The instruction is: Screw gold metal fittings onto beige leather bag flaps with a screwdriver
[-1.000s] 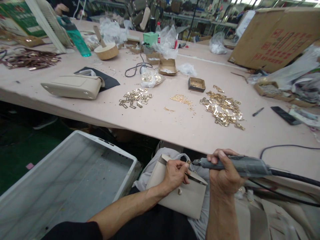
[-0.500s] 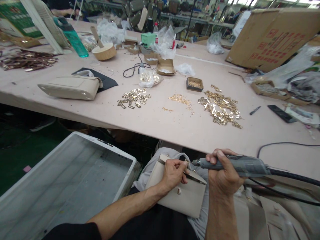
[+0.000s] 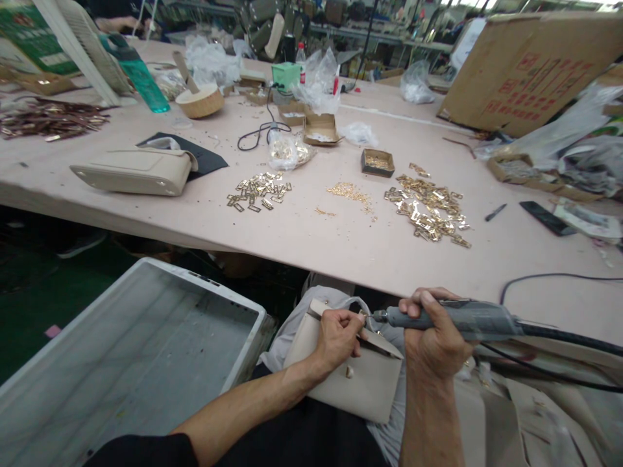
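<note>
A cream handbag (image 3: 367, 383) lies aslant on a lap (image 3: 283, 350), a grey power tool (image 3: 479, 318) pointing at a small gold fitting (image 3: 363, 313)

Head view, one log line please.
right hand: gripping grey power driver | left hand: pinching small gold piece by driver's tip | beige bag: on lap

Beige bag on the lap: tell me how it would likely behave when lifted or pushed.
The beige bag would probably feel fairly stiff, as its front panel lies flat with straight edges. Its top may flex, since a dark gap shows beside the left hand. Resting on the gray trousers, it could tilt if pushed.
</note>
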Available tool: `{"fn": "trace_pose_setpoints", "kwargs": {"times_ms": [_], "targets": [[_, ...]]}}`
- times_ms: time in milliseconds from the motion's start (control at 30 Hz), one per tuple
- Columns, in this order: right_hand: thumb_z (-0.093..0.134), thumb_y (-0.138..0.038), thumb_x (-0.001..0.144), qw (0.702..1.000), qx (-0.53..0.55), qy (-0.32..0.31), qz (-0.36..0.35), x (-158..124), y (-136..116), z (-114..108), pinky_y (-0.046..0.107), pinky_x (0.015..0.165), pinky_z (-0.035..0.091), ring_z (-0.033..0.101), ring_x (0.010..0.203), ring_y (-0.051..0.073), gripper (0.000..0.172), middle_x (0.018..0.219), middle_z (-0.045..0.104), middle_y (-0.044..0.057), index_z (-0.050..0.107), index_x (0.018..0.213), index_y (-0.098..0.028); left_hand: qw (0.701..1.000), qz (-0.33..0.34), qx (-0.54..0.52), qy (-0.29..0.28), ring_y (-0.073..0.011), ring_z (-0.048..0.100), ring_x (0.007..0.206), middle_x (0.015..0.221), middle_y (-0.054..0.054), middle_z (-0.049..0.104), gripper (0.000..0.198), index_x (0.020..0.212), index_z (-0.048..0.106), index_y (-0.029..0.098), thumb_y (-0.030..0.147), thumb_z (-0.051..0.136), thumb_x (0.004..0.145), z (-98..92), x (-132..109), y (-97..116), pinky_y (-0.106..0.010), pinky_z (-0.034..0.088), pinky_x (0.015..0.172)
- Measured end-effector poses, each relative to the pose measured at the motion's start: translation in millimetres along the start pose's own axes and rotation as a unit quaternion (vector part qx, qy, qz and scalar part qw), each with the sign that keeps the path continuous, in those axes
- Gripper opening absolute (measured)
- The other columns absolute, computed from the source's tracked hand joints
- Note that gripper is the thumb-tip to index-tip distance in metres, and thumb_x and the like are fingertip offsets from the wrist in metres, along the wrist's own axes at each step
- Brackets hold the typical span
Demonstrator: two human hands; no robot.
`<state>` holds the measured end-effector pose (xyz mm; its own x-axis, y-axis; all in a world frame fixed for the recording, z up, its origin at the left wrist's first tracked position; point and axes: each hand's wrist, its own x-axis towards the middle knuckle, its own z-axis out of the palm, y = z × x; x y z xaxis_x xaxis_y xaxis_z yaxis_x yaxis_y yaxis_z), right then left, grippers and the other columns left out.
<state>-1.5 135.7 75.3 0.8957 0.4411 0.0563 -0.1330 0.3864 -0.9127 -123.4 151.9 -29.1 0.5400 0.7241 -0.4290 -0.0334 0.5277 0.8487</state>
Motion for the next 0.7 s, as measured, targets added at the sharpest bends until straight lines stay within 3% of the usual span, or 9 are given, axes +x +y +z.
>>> {"fn": "trace_pose_setpoints", "kwargs": {"times_ms": [200, 533, 700], "targets": [[0.074, -0.017, 0.074, 1.0, -0.015, -0.015, -0.008, 0.9, 0.7, -0.9, 0.027, 0.053, 0.045, 0.05, 0.051, 0.011, 0.014, 0.066, 0.054, -0.004, 0.061, 0.079, -0.018, 1.0, -0.008, -0.01, -0.002, -0.0102, 0.053, 0.034, 0.068, -0.009, 0.072, 0.04, 0.073, 0.07, 0.01, 0.047, 0.065, 0.089, 0.0, -1.1, 3.8, -0.018, 0.037, 0.033], [0.076, -0.018, 0.073, 1.0, -0.008, -0.021, 0.001, 1.6, -0.8, 0.0, 0.027, 0.053, 0.045, 0.049, 0.051, 0.01, 0.015, 0.066, 0.055, -0.004, 0.062, 0.079, -0.018, 0.999, -0.018, -0.033, -0.024, -0.0121, 0.056, 0.036, 0.071, -0.011, 0.073, 0.05, 0.074, 0.067, 0.009, 0.058, 0.066, 0.088, 0.0, -1.6, 8.4, -0.018, 0.04, 0.033], [0.075, -0.018, 0.074, 0.999, -0.022, -0.02, -0.014, 2.0, 0.2, -0.1, 0.027, 0.052, 0.045, 0.05, 0.051, 0.011, 0.012, 0.064, 0.055, -0.003, 0.064, 0.078, -0.017, 1.0, -0.008, -0.025, -0.016, -0.0104, 0.053, 0.034, 0.07, -0.011, 0.072, 0.049, 0.073, 0.067, 0.01, 0.056, 0.067, 0.088, 1.2, -1.9, 8.0, -0.017, 0.037, 0.032]]}}
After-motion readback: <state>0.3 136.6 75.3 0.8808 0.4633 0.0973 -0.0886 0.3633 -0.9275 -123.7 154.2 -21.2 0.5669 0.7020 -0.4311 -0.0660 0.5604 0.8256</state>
